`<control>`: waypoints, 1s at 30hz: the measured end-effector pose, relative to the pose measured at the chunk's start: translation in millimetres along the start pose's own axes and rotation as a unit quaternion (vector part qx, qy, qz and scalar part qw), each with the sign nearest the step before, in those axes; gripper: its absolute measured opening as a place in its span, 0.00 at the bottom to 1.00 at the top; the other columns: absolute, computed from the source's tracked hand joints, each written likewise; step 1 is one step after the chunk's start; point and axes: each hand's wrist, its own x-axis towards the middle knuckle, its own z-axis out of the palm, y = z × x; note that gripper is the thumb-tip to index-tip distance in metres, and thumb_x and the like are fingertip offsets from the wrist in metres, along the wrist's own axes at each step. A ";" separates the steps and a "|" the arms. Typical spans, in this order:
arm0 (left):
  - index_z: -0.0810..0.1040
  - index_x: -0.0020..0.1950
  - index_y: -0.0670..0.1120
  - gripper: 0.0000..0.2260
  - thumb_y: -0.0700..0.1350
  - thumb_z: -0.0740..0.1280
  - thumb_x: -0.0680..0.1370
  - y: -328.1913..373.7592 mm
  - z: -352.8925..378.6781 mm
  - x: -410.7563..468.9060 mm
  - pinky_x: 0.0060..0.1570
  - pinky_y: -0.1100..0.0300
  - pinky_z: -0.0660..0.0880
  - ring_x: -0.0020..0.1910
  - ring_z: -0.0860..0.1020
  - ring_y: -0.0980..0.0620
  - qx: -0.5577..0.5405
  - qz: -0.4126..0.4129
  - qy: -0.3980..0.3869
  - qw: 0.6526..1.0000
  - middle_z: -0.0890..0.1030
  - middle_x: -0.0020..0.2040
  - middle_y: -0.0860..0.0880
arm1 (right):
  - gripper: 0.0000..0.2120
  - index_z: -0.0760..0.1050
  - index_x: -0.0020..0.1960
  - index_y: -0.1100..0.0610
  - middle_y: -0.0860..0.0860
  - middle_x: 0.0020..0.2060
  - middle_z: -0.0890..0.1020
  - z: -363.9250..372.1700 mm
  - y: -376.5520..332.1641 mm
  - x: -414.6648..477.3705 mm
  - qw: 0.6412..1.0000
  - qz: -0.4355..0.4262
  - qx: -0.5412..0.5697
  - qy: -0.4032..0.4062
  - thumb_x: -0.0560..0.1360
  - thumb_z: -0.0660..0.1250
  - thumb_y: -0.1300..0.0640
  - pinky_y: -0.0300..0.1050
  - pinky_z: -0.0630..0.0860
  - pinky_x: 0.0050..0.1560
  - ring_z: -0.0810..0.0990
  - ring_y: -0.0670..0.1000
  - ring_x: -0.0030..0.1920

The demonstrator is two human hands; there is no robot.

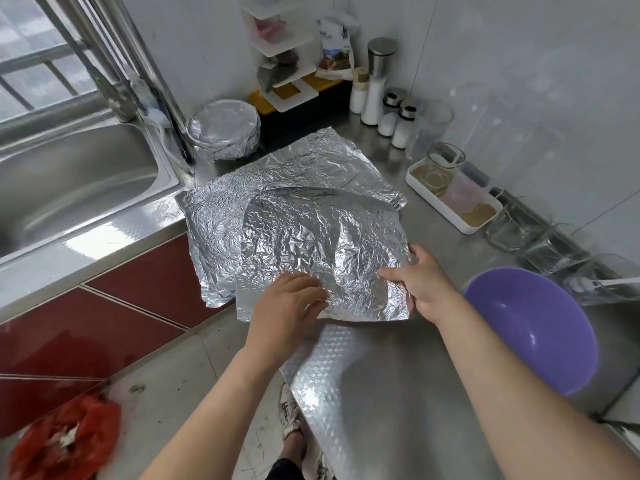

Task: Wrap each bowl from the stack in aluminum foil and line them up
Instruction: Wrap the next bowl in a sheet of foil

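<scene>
On counter (398, 375): left grip (289, 303) flat, pressing foil sheet (311, 237); right grip (420, 284) pinches its edge; purple bowl (530, 327) beside.

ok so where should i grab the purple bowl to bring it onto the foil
Probably its left rim, thumb inside, coming from the foil sheet side: the purple bowl sits open side up with that rim bare, while glasses crowd its far edge.
</scene>
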 end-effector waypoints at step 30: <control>0.83 0.54 0.47 0.09 0.44 0.73 0.75 -2.3 9.6 10.0 0.36 0.55 0.74 0.45 0.74 0.48 0.001 0.040 -0.011 0.999 0.79 0.45 0.50 | 0.09 0.82 0.49 0.59 0.55 0.45 0.79 27.7 -3.9 -40.1 0.737 -0.473 -0.483 0.004 0.69 0.75 0.61 0.53 0.76 0.49 0.77 0.58 0.48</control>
